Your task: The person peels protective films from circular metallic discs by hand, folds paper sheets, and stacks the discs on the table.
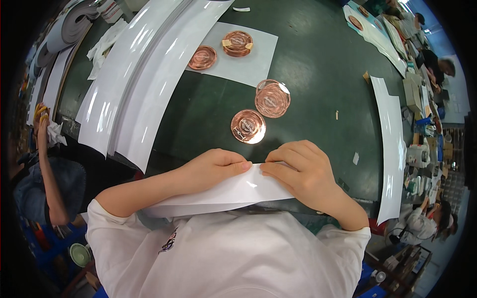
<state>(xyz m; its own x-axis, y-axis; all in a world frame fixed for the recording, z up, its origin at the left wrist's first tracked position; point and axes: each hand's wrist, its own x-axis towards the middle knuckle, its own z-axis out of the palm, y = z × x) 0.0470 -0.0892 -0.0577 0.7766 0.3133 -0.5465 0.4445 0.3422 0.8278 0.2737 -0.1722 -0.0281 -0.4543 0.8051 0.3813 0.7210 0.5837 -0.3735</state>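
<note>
Fingertips of the left hand (211, 169) and right hand (303, 171) curl and pinch the top edge of a glossy white paper sheet (223, 193), nearly touching. Beyond them lie round copper-coloured metal discs (248, 126) on a dark green matte worktable (308, 59), with long curved white sheets (144, 74) stacked further left.

Looks like a small factory or assembly workshop: a big dark green desk (308, 64) covered with stacks of glossy white sheets (134, 89) and round copper-coloured lids (248, 126), other workers (49, 184) sat close by, and cluttered shelves of boxes (422, 149) along the right side.
</note>
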